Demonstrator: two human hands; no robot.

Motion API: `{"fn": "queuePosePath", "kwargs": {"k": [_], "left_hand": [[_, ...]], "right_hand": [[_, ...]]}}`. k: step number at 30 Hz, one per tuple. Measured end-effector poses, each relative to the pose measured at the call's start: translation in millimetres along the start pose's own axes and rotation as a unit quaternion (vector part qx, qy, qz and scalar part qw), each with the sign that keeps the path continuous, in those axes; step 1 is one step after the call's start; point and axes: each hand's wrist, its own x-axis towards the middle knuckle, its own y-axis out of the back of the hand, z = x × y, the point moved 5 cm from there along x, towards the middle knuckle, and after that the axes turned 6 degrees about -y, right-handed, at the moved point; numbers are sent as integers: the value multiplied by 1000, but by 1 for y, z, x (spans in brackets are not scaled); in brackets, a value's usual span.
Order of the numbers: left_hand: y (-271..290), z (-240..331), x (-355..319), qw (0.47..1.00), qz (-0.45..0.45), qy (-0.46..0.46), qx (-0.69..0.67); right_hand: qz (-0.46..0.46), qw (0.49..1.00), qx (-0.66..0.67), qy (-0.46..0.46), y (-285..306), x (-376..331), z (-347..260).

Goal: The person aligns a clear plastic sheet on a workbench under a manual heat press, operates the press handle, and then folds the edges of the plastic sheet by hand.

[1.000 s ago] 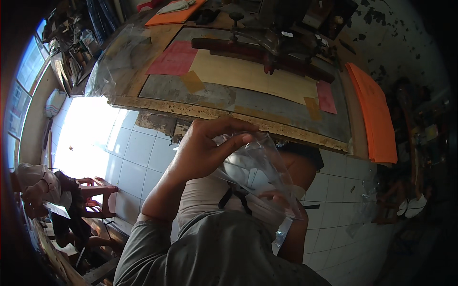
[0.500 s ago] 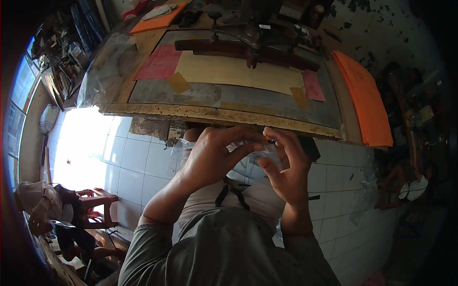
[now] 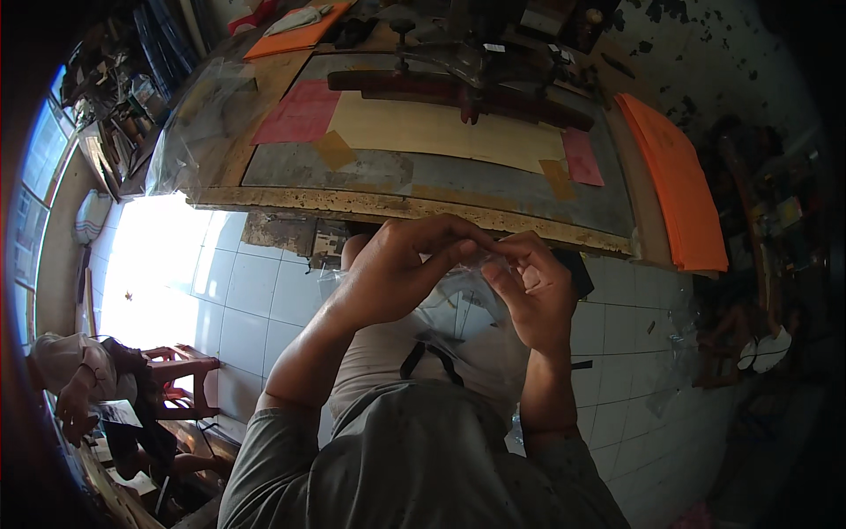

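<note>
Above my lap, just short of the bench's front edge, a piece of thin clear plastic [image 3: 456, 298], bag-like, hangs from my fingers. My left hand [image 3: 397, 269] pinches its upper edge between thumb and forefinger. Close beside it, my right hand [image 3: 539, 295] grips the same plastic with thumb and bent fingers, and the fingertips of both hands nearly meet. Through the plastic, pale floor tiles and my light trousers show. Whether anything small sits between the fingertips is hidden.
The worn wooden bench edge [image 3: 397, 204] lies right beyond my hands. Behind it are a cream sheet [image 3: 441, 130] with pink pieces and a dark red bar [image 3: 401, 86]. An orange stack [image 3: 674, 181] lies at right. At left, another person [image 3: 84, 375] sits near a reddish stool [image 3: 185, 375].
My fingertips have drawn together, the right thumb closing toward the left hand. More of the clear plastic shows below them. The other person's pale flat sheet has tilted into view.
</note>
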Motion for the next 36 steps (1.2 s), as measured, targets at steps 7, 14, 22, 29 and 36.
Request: {"fn": "queuePosePath", "kwargs": {"k": [7,14,22,29,36], "left_hand": [[11,3,-2,997,28,18,68],[68,-17,-31,956,51,34,287],[82,-27,-32,983,108,40,142],[90,-25,-29,992,87,39,88],[96,-57,-31,982,187,19,21]], "right_hand": [[-1,1000,22,11,5,2,8],[120,992,46,-5,50,9,5],[84,995,21,-40,49,29,5],[103,994,16,-31,72,45,21],[92,994,42,-38,68,62,43]]}}
